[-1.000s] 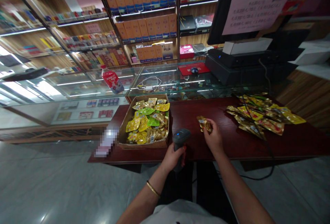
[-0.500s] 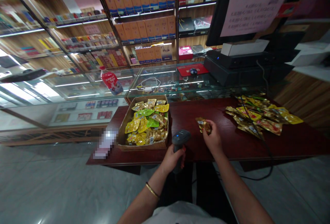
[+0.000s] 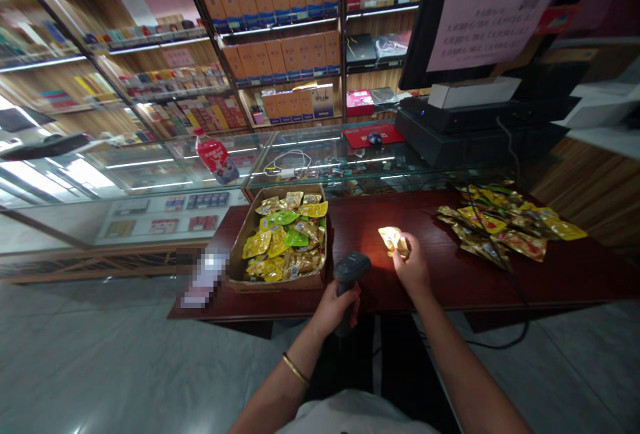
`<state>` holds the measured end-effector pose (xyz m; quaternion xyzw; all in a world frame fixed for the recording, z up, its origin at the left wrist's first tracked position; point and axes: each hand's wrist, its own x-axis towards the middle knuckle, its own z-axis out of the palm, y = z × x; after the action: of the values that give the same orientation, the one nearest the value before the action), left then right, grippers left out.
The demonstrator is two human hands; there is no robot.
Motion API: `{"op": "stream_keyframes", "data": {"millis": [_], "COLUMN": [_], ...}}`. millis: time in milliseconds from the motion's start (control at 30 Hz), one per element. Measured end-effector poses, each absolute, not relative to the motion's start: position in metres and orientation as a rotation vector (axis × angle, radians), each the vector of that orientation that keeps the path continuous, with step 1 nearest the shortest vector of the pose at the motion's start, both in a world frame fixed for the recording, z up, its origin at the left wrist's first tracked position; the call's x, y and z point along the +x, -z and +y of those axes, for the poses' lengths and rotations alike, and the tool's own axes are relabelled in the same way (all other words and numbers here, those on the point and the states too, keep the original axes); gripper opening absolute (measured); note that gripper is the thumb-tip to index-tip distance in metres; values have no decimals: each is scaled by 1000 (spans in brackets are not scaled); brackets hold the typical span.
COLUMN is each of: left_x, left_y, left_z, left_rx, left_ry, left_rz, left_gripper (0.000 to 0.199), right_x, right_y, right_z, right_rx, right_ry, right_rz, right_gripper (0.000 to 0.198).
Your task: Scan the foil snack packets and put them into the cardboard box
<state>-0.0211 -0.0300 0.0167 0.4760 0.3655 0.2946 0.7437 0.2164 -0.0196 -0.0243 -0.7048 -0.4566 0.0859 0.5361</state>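
My left hand (image 3: 334, 307) grips the handle of a dark barcode scanner (image 3: 351, 269), its head aimed toward the right. My right hand (image 3: 412, 267) holds a small gold snack packet (image 3: 391, 239) just above the dark red table (image 3: 450, 274); the packet is brightly lit by the scanner's light. A cardboard box (image 3: 250, 227) full of yellow, green and gold packets sits on the table to the left of the scanner. A loose pile of similar packets (image 3: 505, 224) lies at the table's right side.
A black scanner cable (image 3: 517, 287) runs over the pile and off the table's front edge. Behind stands a glass counter (image 3: 320, 154) with a red bottle (image 3: 216, 156), a register terminal (image 3: 475, 121) and product shelves (image 3: 280, 41). Grey floor lies to the left.
The packet in my right hand now glows under the scanner's light; before it was dim. Both hands have stayed nearly in place.
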Motion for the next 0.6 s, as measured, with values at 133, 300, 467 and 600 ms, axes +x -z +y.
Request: {"op": "stream_keyframes", "data": {"millis": [133, 300, 467, 600], "left_x": [-21, -24, -26, -27], "left_y": [-17, -17, -13, -12], "left_z": [-30, -32, -32, -32], "left_rx": [1047, 1058, 1061, 1061], "left_ry": [-647, -643, -673, -669], "left_rz": [785, 774, 745, 733], "left_gripper": [38, 40, 40, 39], "right_x": [217, 218, 218, 219], "right_y": [26, 28, 30, 30], "right_z": [-19, -19, -20, -20], "right_rx": [-1658, -1678, -1658, -1651], "right_ry": [-230, -175, -122, -127], "right_rz": [-1078, -1119, -1152, -1147], "right_gripper": [47, 46, 47, 47]}}
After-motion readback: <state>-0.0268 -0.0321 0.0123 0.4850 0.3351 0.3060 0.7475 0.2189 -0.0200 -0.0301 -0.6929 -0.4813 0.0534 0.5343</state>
